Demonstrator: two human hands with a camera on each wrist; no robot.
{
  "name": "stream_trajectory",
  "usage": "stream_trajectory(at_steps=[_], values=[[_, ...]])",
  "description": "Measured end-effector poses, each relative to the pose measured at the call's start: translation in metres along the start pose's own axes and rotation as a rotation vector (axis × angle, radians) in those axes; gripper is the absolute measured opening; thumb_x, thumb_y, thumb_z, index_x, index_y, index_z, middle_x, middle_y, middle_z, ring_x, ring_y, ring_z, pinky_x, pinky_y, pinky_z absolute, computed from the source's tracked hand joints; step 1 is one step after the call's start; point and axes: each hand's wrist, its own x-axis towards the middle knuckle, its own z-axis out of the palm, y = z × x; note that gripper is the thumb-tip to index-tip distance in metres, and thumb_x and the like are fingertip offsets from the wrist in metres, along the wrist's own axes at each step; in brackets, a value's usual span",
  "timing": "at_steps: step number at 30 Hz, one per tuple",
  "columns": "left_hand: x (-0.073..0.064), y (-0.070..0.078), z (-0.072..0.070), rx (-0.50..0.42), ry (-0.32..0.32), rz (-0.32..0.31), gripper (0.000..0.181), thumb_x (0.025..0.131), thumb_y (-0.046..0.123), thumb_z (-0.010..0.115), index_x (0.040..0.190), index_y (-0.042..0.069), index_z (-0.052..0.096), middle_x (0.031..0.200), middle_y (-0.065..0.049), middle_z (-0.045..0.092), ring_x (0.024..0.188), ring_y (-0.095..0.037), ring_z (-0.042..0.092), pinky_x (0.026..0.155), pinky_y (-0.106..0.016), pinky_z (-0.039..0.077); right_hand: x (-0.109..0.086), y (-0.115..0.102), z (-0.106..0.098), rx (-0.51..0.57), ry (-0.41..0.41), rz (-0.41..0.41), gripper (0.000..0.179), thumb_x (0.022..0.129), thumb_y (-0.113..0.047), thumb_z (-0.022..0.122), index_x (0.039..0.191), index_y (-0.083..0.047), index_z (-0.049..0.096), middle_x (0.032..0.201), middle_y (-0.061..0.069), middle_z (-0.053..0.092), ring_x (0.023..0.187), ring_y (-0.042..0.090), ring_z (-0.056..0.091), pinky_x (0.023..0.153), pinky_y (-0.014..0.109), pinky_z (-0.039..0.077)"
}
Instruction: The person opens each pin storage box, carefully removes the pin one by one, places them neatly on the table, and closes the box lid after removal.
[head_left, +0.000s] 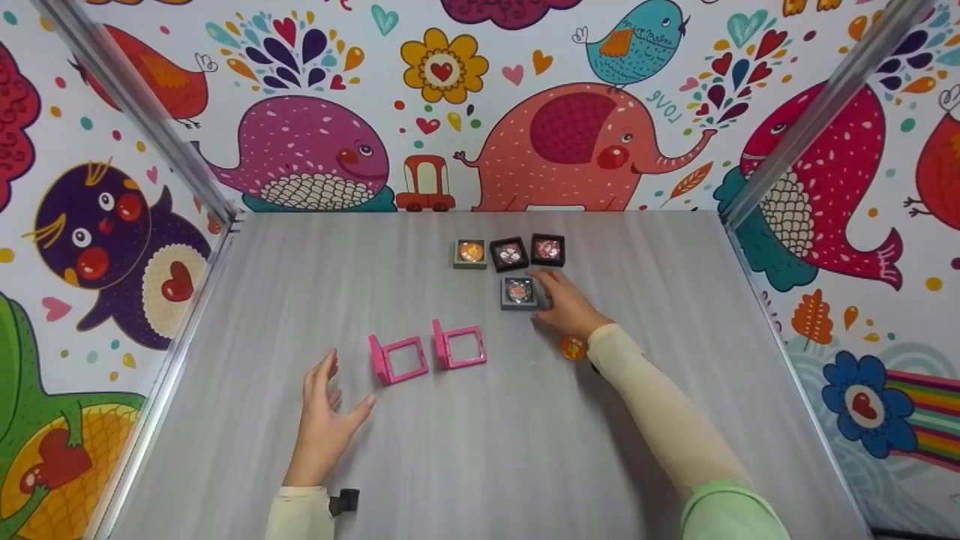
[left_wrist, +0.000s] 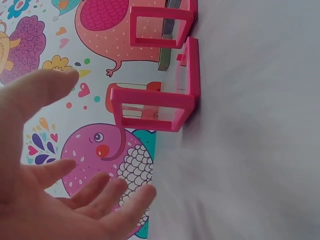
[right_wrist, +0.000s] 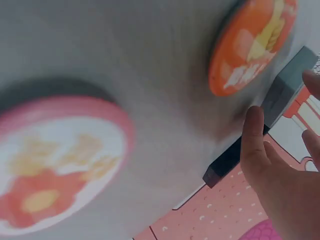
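1. Beside the right hand [head_left: 568,304], fingers straight and touching it, sits a square grey box [head_left: 519,292]; a round orange disc [head_left: 572,346] lies by the wrist.
2. Just ahead of the left hand [head_left: 324,414], fingers spread and holding nothing, stand two pink plastic square frames [head_left: 427,352].

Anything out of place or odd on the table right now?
One orange badge lies loose on the table beside the right forearm, outside any case. The two pink cases stand open and empty, unlike the filled gray case at the right hand.
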Motion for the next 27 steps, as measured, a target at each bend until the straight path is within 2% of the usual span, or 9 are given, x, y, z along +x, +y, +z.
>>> stream_trajectory(at_steps=[5, 13, 16, 18, 21, 24, 27], values=[[-0.003, -0.002, -0.003, -0.003, 0.014, -0.016, 0.102, 0.094, 0.009, 0.087, 0.172, 0.010, 0.022, 0.166, -0.018, 0.028, 0.157, -0.038, 0.027, 0.124, -0.059, 0.034, 0.011, 0.001, 0.002, 0.003, -0.023, 0.047, 0.093, 0.090, -0.004, 0.088, 0.168, -0.019, 0.039, 0.166, 0.017, 0.039, 0.138, 0.036, 0.054, 0.114, 0.051, 0.049], [-0.008, 0.000, -0.007, -0.005, 0.013, -0.015, 0.100, 0.095, 0.009, 0.086, 0.172, 0.012, 0.022, 0.168, -0.014, 0.027, 0.158, -0.037, 0.026, 0.125, -0.059, 0.031, 0.018, 0.000, 0.010, -0.024, -0.006, -0.018, 0.092, 0.093, -0.001, 0.084, 0.169, -0.017, 0.036, 0.168, 0.015, 0.042, 0.153, 0.038, 0.040, 0.124, 0.053, 0.036], [-0.007, 0.001, -0.006, -0.006, 0.007, -0.018, 0.100, 0.095, 0.008, 0.085, 0.173, 0.012, 0.021, 0.169, -0.015, 0.026, 0.158, -0.037, 0.026, 0.125, -0.059, 0.032, 0.015, 0.001, 0.010, -0.022, 0.012, -0.035, 0.090, 0.092, 0.001, 0.084, 0.168, -0.016, 0.039, 0.165, 0.018, 0.045, 0.150, 0.039, 0.044, 0.122, 0.054, 0.038], [-0.006, 0.001, -0.006, -0.007, 0.004, -0.021, 0.101, 0.095, 0.007, 0.085, 0.173, 0.011, 0.021, 0.169, -0.015, 0.026, 0.158, -0.037, 0.026, 0.125, -0.058, 0.032, 0.012, 0.001, 0.010, -0.013, 0.020, -0.042, 0.090, 0.090, 0.002, 0.084, 0.167, -0.015, 0.041, 0.159, 0.019, 0.051, 0.140, 0.038, 0.053, 0.115, 0.054, 0.047], [-0.005, 0.002, -0.004, -0.011, 0.001, -0.022, 0.101, 0.095, 0.006, 0.085, 0.172, 0.010, 0.020, 0.168, -0.016, 0.026, 0.158, -0.037, 0.026, 0.124, -0.058, 0.034, 0.003, 0.000, 0.007, 0.008, 0.032, -0.062, 0.089, 0.089, 0.005, 0.084, 0.166, -0.014, 0.042, 0.147, 0.017, 0.060, 0.117, 0.032, 0.063, 0.098, 0.049, 0.057], [-0.005, 0.002, -0.003, -0.016, 0.004, -0.021, 0.101, 0.095, 0.006, 0.085, 0.172, 0.010, 0.021, 0.167, -0.017, 0.027, 0.158, -0.037, 0.026, 0.124, -0.057, 0.035, -0.012, -0.004, 0.002, 0.022, 0.045, -0.107, 0.088, 0.089, 0.007, 0.083, 0.165, -0.012, 0.044, 0.132, 0.014, 0.065, 0.097, 0.026, 0.063, 0.083, 0.043, 0.059], [-0.005, 0.003, -0.003, -0.025, 0.002, -0.015, 0.102, 0.094, 0.006, 0.086, 0.173, 0.011, 0.021, 0.167, -0.016, 0.028, 0.158, -0.036, 0.027, 0.123, -0.057, 0.036, -0.033, -0.011, -0.005, 0.030, 0.058, -0.142, 0.086, 0.088, 0.008, 0.083, 0.163, -0.012, 0.047, 0.126, 0.011, 0.067, 0.093, 0.022, 0.064, 0.079, 0.039, 0.060]])
